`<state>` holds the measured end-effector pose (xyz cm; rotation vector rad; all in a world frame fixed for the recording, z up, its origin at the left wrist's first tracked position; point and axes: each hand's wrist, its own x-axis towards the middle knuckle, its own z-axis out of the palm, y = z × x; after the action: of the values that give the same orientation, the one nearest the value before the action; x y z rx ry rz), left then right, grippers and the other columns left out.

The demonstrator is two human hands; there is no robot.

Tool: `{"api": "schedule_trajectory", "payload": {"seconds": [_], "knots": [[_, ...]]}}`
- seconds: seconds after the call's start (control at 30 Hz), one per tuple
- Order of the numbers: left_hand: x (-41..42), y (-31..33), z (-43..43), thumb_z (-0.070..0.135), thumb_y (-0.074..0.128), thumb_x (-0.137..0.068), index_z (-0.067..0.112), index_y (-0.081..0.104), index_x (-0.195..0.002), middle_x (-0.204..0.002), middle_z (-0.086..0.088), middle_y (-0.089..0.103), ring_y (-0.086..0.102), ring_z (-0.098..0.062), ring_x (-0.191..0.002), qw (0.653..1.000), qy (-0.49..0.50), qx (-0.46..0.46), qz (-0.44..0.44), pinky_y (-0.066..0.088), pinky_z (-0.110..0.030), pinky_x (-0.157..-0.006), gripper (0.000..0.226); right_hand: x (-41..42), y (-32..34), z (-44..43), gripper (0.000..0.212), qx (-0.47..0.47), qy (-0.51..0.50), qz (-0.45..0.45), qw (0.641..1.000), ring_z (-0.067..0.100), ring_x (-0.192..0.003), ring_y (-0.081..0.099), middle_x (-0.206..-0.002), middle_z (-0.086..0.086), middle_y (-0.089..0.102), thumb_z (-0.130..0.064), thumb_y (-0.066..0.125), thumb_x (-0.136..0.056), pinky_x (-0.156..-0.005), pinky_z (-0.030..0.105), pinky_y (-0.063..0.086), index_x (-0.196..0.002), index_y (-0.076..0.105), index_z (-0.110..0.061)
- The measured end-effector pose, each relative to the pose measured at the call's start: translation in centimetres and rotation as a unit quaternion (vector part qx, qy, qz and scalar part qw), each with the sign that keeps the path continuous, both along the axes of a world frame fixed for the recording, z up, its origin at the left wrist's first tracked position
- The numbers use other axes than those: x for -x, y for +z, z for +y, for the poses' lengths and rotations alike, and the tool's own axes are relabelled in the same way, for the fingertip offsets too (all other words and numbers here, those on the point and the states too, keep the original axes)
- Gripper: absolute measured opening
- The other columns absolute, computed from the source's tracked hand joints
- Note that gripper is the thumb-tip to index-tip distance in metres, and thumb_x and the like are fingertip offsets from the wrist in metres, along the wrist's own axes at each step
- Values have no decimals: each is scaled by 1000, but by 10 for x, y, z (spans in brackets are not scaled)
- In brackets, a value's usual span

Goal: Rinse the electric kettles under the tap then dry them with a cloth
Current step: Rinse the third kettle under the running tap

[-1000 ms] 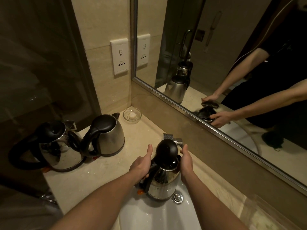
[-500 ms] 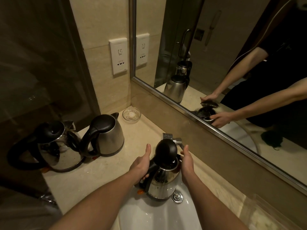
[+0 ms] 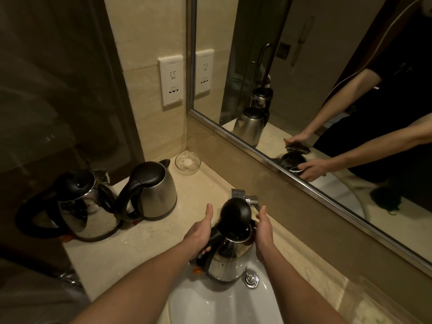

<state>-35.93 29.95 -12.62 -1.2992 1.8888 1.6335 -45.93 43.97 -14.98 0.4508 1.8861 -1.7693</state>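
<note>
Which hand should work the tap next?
Right, probably: the right hand steadies the kettle body just beside the tap, while the left hand grips its handle and bears it.

1. Lower-centre kettle (image 3: 230, 260): mirror-polished steel; its lid (image 3: 235, 212) is glossy black plastic.
2. Centre-left kettle (image 3: 159, 195): brushed, satin steel.
3. Far-left kettle (image 3: 93, 213): mirror-polished steel.
4. Basin (image 3: 222, 300): glossy white ceramic.
5. Counter (image 3: 131, 249): smooth beige stone.

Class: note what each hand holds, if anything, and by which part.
One shiny steel kettle, black lid raised: left hand grips its black handle, right hand clasps its upper body.
</note>
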Motion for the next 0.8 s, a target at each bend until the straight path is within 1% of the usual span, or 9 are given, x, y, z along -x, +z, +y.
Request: {"api": "schedule_trajectory", "payload": {"seconds": [0.13, 0.23, 0.3, 0.4, 0.53, 0.67, 0.7, 0.73, 0.8], "knots": [[-1, 0, 1, 93, 7, -77, 14, 63, -126, -73, -6, 61, 59, -20, -72, 1000, 3, -2, -8, 47, -30, -63, 109, 0, 0, 0, 101, -3, -1, -2, 1000, 34, -131, 47, -144, 12, 50, -86, 33, -69, -110, 58, 34, -147, 41, -21], [0, 0, 2, 92, 6, -78, 14, 62, -129, -81, -8, 65, 61, -20, -78, 1000, 0, 0, -9, 44, -28, -59, 109, 0, 1, 2, 89, 0, 0, -3, 1000, 34, -129, 48, -142, 13, 51, -80, 32, -84, -109, 56, 36, -147, 40, -17], [0, 0, 1, 93, 6, -77, 12, 60, -135, -78, -7, 65, 61, -20, -74, 1000, -3, -8, -11, 46, -28, -59, 114, 1, 1, 4, 83, -3, 1, -2, 1000, 34, -129, 48, -141, 14, 51, -75, 31, -90, -108, 55, 37, -146, 40, -15], [0, 0, 0, 98, 7, -70, 5, 54, -140, -65, -5, 59, 58, -20, -66, 1000, 0, -23, -10, 51, -31, -64, 125, 1, 2, 4, 90, -5, -2, -1, 1000, 34, -128, 49, -142, 13, 51, -81, 32, -83, -108, 57, 37, -146, 41, -16], [-1, 1, 0, 100, 7, -66, 6, 57, -137, -61, -5, 57, 55, -20, -61, 999, -5, -37, -6, 49, -32, -63, 128, 1, 2, 3, 116, -10, -5, -6, 1000, 34, -132, 46, -145, 11, 49, -92, 33, -59, -110, 59, 34, -147, 39, -18], [0, 1, 0, 99, 7, -68, 8, 58, -137, -61, -5, 57, 54, -19, -55, 999, -14, -40, -2, 47, -29, -57, 125, 1, 3, 3, 107, -6, -5, -1, 1000, 33, -130, 48, -144, 12, 50, -88, 33, -67, -110, 57, 36, -145, 42, -17], [0, 2, 0, 99, 7, -68, 11, 60, -133, -62, -6, 56, 54, -19, -55, 999, -14, -42, 0, 46, -29, -58, 122, 1, 3, 4, 107, -9, -4, -4, 1000, 33, -130, 48, -143, 12, 51, -89, 33, -66, -110, 57, 36, -145, 43, -17], [1, 3, 1, 99, 7, -68, 13, 62, -126, -61, -6, 55, 54, -20, -56, 999, -16, -42, 3, 46, -30, -59, 117, 2, 3, 4, 104, -11, -3, -5, 1000, 33, -129, 49, -142, 12, 51, -88, 33, -69, -109, 57, 36, -144, 43, -17], [1, 6, 2, 98, 6, -69, 15, 65, -105, -62, -7, 55, 54, -21, -58, 999, -21, -40, 3, 46, -31, -60, 107, 2, 4, 5, 89, -7, 0, -3, 1000, 34, -127, 50, -140, 13, 52, -81, 31, -84, -108, 57, 37, -144, 43, -16]]}}
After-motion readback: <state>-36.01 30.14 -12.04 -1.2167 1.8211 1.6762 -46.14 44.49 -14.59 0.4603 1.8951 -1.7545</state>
